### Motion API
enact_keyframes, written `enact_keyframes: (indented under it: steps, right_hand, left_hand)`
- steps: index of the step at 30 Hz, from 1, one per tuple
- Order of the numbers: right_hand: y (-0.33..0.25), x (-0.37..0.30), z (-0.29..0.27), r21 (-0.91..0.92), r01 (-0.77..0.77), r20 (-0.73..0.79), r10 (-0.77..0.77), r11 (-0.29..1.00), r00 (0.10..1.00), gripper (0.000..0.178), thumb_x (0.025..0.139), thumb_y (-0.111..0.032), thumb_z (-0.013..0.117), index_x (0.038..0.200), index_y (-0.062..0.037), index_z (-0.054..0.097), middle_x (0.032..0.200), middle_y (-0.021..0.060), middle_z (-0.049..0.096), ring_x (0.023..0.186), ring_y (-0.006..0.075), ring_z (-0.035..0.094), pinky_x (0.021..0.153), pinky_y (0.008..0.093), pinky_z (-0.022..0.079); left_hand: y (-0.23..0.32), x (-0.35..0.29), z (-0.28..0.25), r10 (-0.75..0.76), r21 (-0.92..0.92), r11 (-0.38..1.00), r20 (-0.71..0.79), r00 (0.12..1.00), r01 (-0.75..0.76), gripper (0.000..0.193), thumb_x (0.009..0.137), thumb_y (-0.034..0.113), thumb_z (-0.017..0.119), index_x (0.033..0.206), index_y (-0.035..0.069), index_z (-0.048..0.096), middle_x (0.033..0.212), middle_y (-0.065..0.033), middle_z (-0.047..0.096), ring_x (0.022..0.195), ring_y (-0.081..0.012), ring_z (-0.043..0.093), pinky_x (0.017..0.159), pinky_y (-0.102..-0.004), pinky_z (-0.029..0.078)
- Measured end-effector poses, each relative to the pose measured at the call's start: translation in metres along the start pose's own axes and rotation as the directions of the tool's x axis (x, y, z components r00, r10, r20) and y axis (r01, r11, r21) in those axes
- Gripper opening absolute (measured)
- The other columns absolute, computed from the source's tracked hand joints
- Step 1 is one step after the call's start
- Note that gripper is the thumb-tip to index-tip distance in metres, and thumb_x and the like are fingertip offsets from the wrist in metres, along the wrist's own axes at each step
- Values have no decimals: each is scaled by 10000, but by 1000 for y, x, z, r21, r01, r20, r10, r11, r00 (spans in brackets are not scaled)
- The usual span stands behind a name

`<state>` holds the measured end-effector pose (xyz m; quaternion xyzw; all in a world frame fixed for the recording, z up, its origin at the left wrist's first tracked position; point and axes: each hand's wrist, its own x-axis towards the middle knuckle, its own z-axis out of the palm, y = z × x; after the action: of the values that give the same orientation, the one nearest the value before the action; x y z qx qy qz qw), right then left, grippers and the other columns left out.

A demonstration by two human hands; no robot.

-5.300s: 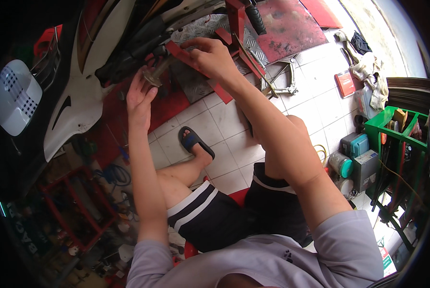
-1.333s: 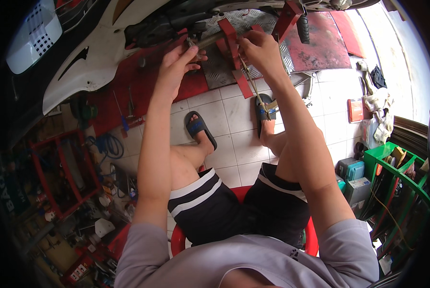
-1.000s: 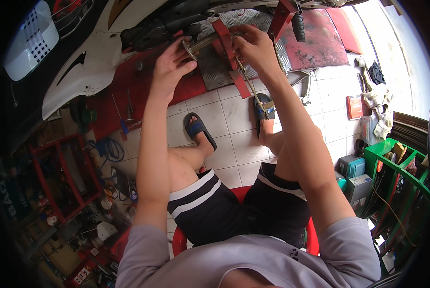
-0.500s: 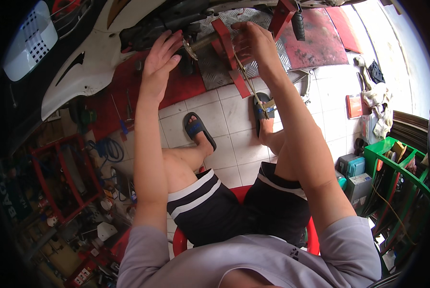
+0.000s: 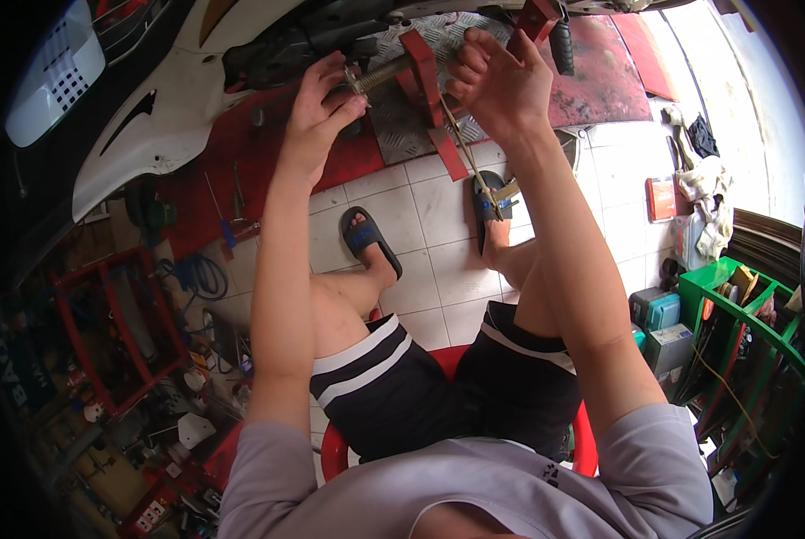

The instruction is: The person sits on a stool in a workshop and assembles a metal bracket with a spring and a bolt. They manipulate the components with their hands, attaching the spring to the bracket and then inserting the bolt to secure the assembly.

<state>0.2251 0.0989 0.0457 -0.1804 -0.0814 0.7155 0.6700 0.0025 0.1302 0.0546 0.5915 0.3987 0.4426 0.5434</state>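
My left hand [image 5: 317,121] curves its thumb and fingers around the edge of a round metal plate [image 5: 358,83]. The plate sits at the end of a ridged metal rod or spring [image 5: 386,72], which runs to an upright red metal bar [image 5: 422,76]. On the other side of that bar is my right hand [image 5: 510,90], raised with its palm turned up. Its fingers are loosely curled, the thumb stands apart, and nothing shows in it. A second red metal piece [image 5: 537,20] is just beyond the right hand. A thin brass-coloured rod [image 5: 468,154] slants down from the bar.
White and black bodywork [image 5: 164,135] of a vehicle fills the upper left. Beneath the parts lies a red platform [image 5: 591,81] with a patterned metal plate. My sandalled feet [image 5: 367,238] rest on white tiles. A green rack [image 5: 744,287] stands right; a red rack [image 5: 115,314] and tools are left.
My left hand has moved right and its spread fingers have closed in on the round plate. My right hand has shifted right and rolled over, so its palm now shows.
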Motion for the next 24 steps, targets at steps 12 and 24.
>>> enact_keyframes:
  steps: [12,24]
  right_hand:
    - [-2,-3,7,-239,54,-35,-64,970,997,501,936,-478,349,1058,-32,542,753,34,401,713,178,381,627,309,313]
    - [1,-1,10,-249,35,-117,-66,968,991,478,930,-463,367,1024,-32,552,758,33,422,706,182,389,651,313,322]
  left_hand:
    - [6,11,-23,-292,-123,943,145,945,310,392,977,298,514,1261,28,525,1162,-99,647,1026,-169,624,832,-286,487]
    - [-2,12,-27,-340,111,940,252,906,322,446,926,246,554,1322,51,490,1223,-114,613,1148,-156,556,904,-292,431]
